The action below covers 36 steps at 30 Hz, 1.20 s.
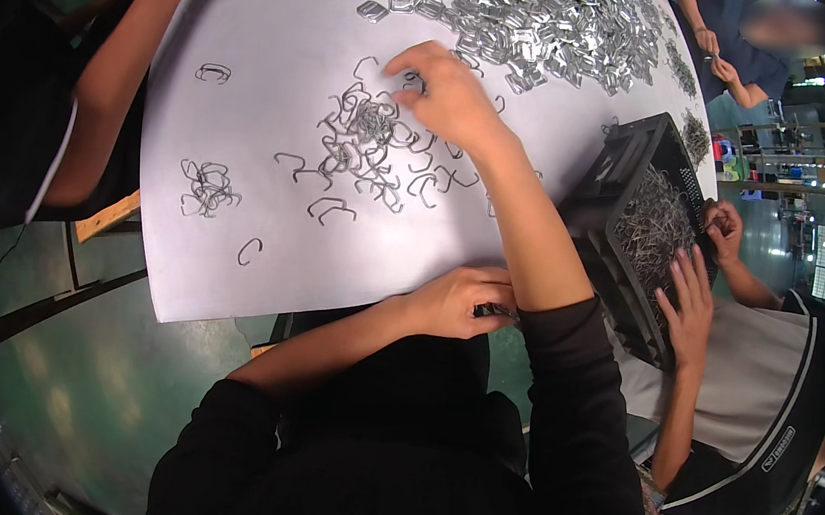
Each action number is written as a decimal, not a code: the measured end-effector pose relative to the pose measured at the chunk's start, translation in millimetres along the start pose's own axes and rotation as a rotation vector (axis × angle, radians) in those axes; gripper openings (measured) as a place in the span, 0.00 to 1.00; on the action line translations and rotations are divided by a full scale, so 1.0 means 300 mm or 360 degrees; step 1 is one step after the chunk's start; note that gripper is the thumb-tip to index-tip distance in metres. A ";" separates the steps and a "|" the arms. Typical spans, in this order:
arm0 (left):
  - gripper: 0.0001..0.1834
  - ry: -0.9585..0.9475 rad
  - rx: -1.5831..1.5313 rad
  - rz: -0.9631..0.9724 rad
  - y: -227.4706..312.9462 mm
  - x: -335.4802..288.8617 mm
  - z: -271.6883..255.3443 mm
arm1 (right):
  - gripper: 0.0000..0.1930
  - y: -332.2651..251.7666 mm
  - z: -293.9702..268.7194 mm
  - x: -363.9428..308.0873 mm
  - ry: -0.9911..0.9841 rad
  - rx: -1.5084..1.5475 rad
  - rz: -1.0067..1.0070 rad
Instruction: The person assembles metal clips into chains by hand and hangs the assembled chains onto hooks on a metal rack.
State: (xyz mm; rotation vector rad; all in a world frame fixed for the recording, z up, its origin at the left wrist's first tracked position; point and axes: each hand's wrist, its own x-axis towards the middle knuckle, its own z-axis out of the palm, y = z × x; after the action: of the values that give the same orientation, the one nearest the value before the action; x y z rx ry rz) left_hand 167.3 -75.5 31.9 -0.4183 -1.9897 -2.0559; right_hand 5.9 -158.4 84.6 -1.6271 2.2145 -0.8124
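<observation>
And here is the hook pile (365,137), bent grey wire hooks tangled loosely in mid-worktop (199,275)! Over its far right side hangs the right hand (442,95), a little blurred, fingers bent with a gap showing between thumb and forefinger; something dark shows there, but whether it's gripped, we cannot tell. Nearer the wearer than the hook pile, by the near edge, the left hand (468,304) has its fingers curled closed round a small dark piece (495,311), too hidden to identify.

Look left of the hook pile: a small cluster (207,188) of the same hooks, 1 loose hook (249,251) nearer the wearer. Beyond the hook pile, a gleaming heap of silver buckles (528,18) spreads wide. To its right stands a black crate (603,217) loaded with thin wire pieces (655,228), and a co-worker's 2 hands are at it: 1 hand (691,307) with fingers spread, the other hand (724,230) by the far side. Far left of the hook pile, another person's forearm (111,110) reaches in.
</observation>
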 end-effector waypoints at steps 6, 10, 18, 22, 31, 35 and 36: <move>0.09 -0.0064 -0.0021 0.0104 -0.014 0.004 0.006 | 0.29 -0.049 0.082 -0.121 -0.0090 -0.0766 0.0353; 0.08 0.0017 0.0014 0.0109 -0.024 -0.005 0.012 | 0.25 -0.138 0.089 -0.202 -0.0011 -0.0692 0.0067; 0.06 -0.0044 0.0006 0.0079 -0.011 0.006 0.004 | 0.09 0.205 -0.086 -0.154 0.0344 -0.0375 0.0757; 0.06 -0.0018 -0.0018 0.0108 -0.022 0.009 0.005 | 0.09 0.196 -0.067 -0.090 0.0385 -0.0194 0.0560; 0.09 -0.0039 0.0041 0.0122 -0.046 0.003 0.013 | 0.07 0.204 -0.016 0.058 0.0044 -0.0651 0.0434; 0.07 -0.0096 -0.0004 0.0095 -0.035 0.015 0.003 | 0.06 0.155 -0.032 0.012 0.0206 -0.0325 0.0407; 0.07 -0.0121 -0.0021 0.0080 -0.046 0.013 0.011 | 0.06 0.148 -0.045 0.000 0.0203 -0.0238 0.0417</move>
State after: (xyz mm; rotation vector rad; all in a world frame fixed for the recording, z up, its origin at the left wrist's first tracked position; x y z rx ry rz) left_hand 158.6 -71.7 20.7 -0.5510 -1.9881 -2.0527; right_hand -35.9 -145.5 69.5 -1.3367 2.5640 -0.7111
